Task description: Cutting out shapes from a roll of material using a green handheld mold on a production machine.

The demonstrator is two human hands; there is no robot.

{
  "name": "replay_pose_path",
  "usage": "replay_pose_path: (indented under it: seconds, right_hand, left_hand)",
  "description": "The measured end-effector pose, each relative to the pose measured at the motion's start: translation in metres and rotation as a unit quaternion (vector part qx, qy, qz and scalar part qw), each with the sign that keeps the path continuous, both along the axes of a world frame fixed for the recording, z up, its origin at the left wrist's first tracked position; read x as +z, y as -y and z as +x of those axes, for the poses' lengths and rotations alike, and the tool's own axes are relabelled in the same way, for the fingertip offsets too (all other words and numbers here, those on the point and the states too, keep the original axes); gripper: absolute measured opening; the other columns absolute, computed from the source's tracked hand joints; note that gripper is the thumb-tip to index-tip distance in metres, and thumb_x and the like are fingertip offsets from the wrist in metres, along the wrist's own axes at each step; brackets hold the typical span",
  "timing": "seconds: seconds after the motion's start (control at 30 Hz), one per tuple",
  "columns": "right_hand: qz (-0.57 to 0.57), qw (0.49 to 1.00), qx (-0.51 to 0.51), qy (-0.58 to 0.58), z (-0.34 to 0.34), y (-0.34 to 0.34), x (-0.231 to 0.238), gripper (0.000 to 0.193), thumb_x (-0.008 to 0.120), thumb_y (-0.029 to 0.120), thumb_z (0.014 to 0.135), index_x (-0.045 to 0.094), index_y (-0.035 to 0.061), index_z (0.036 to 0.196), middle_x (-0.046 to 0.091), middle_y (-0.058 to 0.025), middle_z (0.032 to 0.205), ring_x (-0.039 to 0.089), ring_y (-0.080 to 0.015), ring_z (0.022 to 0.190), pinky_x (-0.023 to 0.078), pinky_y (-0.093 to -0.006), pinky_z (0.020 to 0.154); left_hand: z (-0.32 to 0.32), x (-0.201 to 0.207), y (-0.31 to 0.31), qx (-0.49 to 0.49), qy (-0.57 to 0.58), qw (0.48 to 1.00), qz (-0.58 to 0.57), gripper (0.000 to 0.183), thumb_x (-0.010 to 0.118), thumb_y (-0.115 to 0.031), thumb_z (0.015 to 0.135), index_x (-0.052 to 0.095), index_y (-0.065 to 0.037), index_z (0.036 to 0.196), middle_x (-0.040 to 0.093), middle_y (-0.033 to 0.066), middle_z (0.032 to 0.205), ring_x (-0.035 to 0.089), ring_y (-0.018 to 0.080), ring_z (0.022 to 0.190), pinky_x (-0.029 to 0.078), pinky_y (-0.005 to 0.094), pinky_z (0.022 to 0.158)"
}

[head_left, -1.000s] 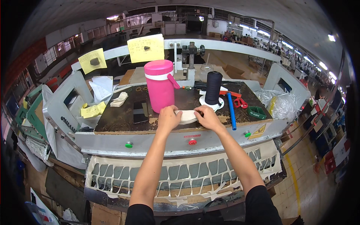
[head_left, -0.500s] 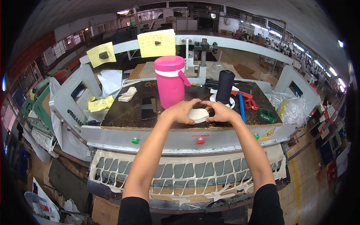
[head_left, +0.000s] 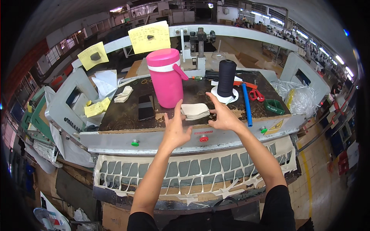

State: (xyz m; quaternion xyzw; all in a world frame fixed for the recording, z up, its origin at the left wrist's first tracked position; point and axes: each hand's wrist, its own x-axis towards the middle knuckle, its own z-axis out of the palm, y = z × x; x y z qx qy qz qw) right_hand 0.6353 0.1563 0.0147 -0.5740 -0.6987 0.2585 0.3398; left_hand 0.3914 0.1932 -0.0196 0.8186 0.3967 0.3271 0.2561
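Observation:
A small stack of cream-coloured cut fabric pieces (head_left: 195,111) lies near the front edge of the dark worktop (head_left: 127,122). My left hand (head_left: 176,129) is just left of the stack and nearer to me, its fingers spread and nothing in them. On the other side, my right hand (head_left: 224,116) is open too, thumb and index finger wide apart; a fingertip is close to the stack's right edge, and I cannot tell if it touches. Below, a cream sheet with rows of cut-out shapes (head_left: 185,181) lies on the machine's lower bed.
Behind the stack stand a pink jug (head_left: 165,82) and a black thread cone (head_left: 226,79). Right of them lie a blue rod (head_left: 247,106), red scissors (head_left: 256,95) and a green tape roll (head_left: 274,107). Leftward are a phone (head_left: 146,107) and another fabric pile (head_left: 123,94). Buttons, one red (head_left: 203,139), line the front.
Both hands have let go of the fabric stack and opened. The left hand has drawn back toward me; the right has moved slightly off. The whole view has shifted a little.

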Motion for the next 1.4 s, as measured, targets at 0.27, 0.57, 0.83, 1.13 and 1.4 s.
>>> replay_pose_path:
  seconds: [0.27,0.57,0.83,1.13,1.4]
  right_hand:
    - [-0.031,0.996,0.019,-0.078,-0.001,0.005,-0.005,0.116,0.081,-0.002,0.079,0.013,0.0183,0.172,0.028,-0.0420,0.167,0.047,-0.0472,0.151,0.044,-0.0495,0.121]
    - [-0.018,0.993,0.044,-0.108,-0.001,0.002,-0.021,0.118,0.086,0.003,0.080,0.014,0.0178,0.172,0.026,-0.0411,0.168,0.047,-0.0458,0.152,0.045,-0.0480,0.121]
    - [0.018,0.999,0.021,-0.015,-0.008,-0.018,-0.015,0.127,0.099,0.025,0.074,0.017,0.0132,0.170,0.043,-0.0394,0.159,0.063,-0.0423,0.137,0.053,-0.0471,0.112]
    - [0.061,0.985,-0.079,0.144,-0.059,-0.032,-0.022,0.158,0.103,0.053,0.059,0.000,0.0146,0.173,0.034,-0.0291,0.168,0.036,-0.0461,0.156,0.019,-0.0784,0.122]
    - [0.047,0.990,-0.040,0.128,-0.063,-0.038,-0.008,0.148,0.099,0.027,0.056,0.006,0.0183,0.171,0.038,-0.0275,0.165,0.040,-0.0465,0.154,0.018,-0.0819,0.122]
  left_hand:
    - [-0.024,-0.019,-0.021,-0.041,0.152,0.981,-0.114,0.120,0.083,-0.004,0.084,0.002,-0.014,0.172,0.075,0.0215,0.129,0.063,0.0385,0.135,0.042,0.0490,0.119]
    - [-0.037,-0.010,-0.021,-0.062,0.088,0.994,-0.025,0.115,0.085,-0.001,0.084,0.012,-0.014,0.172,0.075,0.0193,0.127,0.069,0.0372,0.125,0.049,0.0491,0.113]
    - [-0.035,0.018,-0.055,-0.133,-0.026,0.976,0.169,0.085,0.078,0.009,0.082,0.045,-0.010,0.158,0.067,0.0211,0.136,0.065,0.0398,0.126,0.052,0.0466,0.109]
    - [-0.030,0.029,-0.066,-0.156,-0.092,0.983,0.043,0.099,0.089,-0.004,0.074,0.043,-0.013,0.161,0.077,0.0200,0.108,0.073,0.0394,0.101,0.056,0.0481,0.086]
    - [-0.044,0.019,-0.063,-0.175,-0.006,0.985,-0.004,0.107,0.086,0.002,0.080,0.027,-0.012,0.168,0.076,0.0184,0.101,0.075,0.0312,0.093,0.059,0.0406,0.085]
